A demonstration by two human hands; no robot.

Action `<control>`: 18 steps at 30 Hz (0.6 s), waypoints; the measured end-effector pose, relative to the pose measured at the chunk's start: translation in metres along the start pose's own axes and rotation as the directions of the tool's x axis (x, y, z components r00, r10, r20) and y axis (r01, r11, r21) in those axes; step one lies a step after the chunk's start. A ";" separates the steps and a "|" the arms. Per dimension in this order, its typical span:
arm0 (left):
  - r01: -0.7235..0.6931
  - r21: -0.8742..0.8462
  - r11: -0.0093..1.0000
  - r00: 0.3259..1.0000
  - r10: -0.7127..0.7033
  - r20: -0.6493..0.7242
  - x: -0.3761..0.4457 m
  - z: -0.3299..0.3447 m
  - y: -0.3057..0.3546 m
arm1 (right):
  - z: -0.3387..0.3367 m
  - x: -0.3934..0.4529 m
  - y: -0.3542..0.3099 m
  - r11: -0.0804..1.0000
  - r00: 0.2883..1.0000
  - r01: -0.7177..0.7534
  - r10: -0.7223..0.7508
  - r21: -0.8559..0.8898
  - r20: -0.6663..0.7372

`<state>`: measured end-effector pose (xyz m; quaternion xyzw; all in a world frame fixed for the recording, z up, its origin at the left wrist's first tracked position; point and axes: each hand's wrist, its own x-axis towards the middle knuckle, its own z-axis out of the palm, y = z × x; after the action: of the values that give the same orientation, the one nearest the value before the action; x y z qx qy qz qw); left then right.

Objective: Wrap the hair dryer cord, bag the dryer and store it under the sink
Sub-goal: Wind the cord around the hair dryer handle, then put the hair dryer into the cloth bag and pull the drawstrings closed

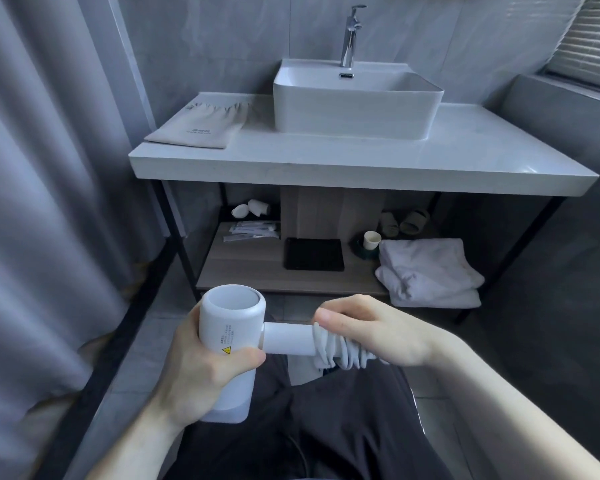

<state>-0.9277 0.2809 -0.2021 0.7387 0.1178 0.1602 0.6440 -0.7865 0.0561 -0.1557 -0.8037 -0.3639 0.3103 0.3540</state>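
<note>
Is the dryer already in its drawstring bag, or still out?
Still out. The hair dryer is bare in both hands, while the drawstring bag lies flat on the countertop beside the basin.

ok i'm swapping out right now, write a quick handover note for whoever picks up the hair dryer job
Left hand: grips the hair dryer by its barrel, held out in front of the lap.
Right hand: holds the cord coils against the handle.
Drawstring bag: lies flat on the countertop, left of the sink.
Lower shelf under the sink: holds a black tray, folded towels, a paper cup and packets.
Done: the cord is mostly wound round the handle; whether its end is secured cannot be seen.
Left: finish the wrap, bag the dryer, put it on the lower shelf.
</note>
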 end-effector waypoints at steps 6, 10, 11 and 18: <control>0.036 -0.004 0.999 0.995 -0.036 0.091 0.016 0.006 -0.002 | 0.001 -0.006 -0.006 0.992 0.992 -0.106 0.110 -0.069 0.055; 0.062 0.010 0.998 0.980 -0.063 0.188 0.046 0.010 0.007 | -0.001 0.000 -0.001 0.989 0.990 -0.139 0.138 -0.044 -0.025; 0.070 0.028 0.997 0.972 -0.074 0.225 0.057 0.010 0.010 | -0.002 0.002 0.001 0.991 0.990 -0.134 0.133 -0.011 -0.055; 0.038 0.231 0.972 0.904 -0.132 0.407 0.146 0.010 0.026 | -0.015 0.035 0.024 0.972 0.960 -0.115 0.162 0.206 -0.228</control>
<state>-0.7902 0.3233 -0.1648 0.8160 0.0258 -0.0445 0.5758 -0.7473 0.0675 -0.1755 -0.8215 -0.2292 0.2671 0.4487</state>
